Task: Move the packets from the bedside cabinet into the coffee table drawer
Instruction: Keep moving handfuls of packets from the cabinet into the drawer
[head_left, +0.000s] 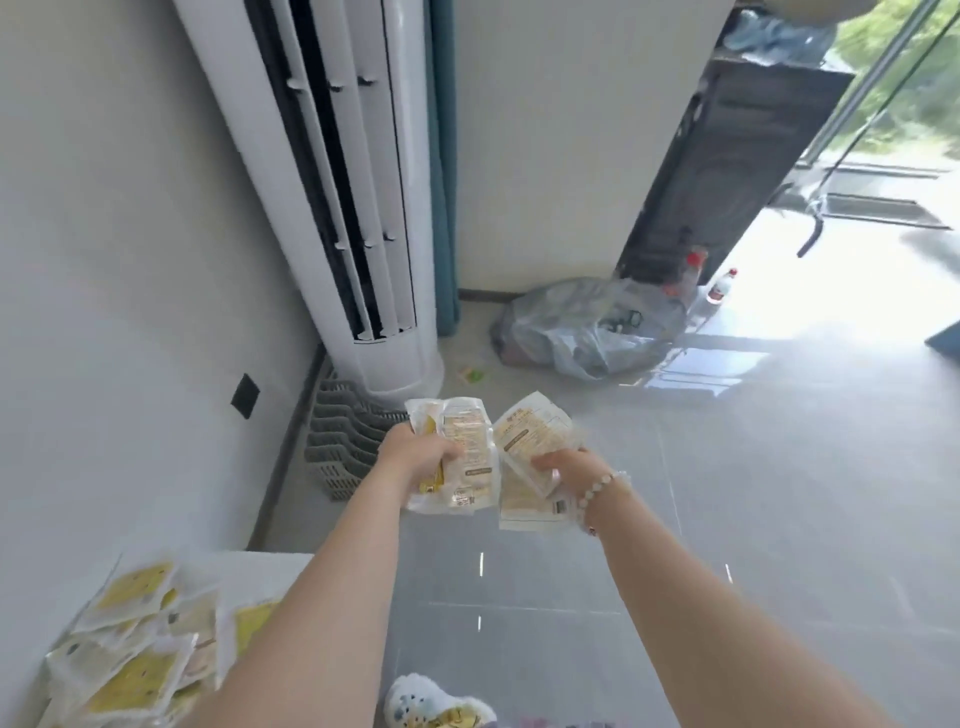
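Your left hand (422, 457) is clenched round a small stack of packets (467, 452), and your right hand (563, 467) grips a second stack (524, 447) in the same way. Both arms reach forward, so the two stacks hang just beside each other, nearly touching, over the grey floor (753, 493). The packets you hold are clear with pale yellow contents and printed labels; the print is too blurred to read. A bead bracelet (597, 491) sits on your right wrist. The rest of the packets lie in a loose, overlapping pile (135, 649) on the white surface (280, 569) at your lower left, partly under your left forearm. Ahead and to the left a tall white air conditioner (332, 182) stands by the wall, with a stack of grey baskets (337, 447) at its foot and a teal curtain (441, 156) just behind it. A dark socket (244, 395) is set low in the left wall. Further on, a crumpled plastic bag (582, 327) lies on the floor at the foot of a dark cabinet (727, 166), with a red-capped bottle (722, 286) near it in the bright light. A slipper (431, 701) shows at the bottom edge.
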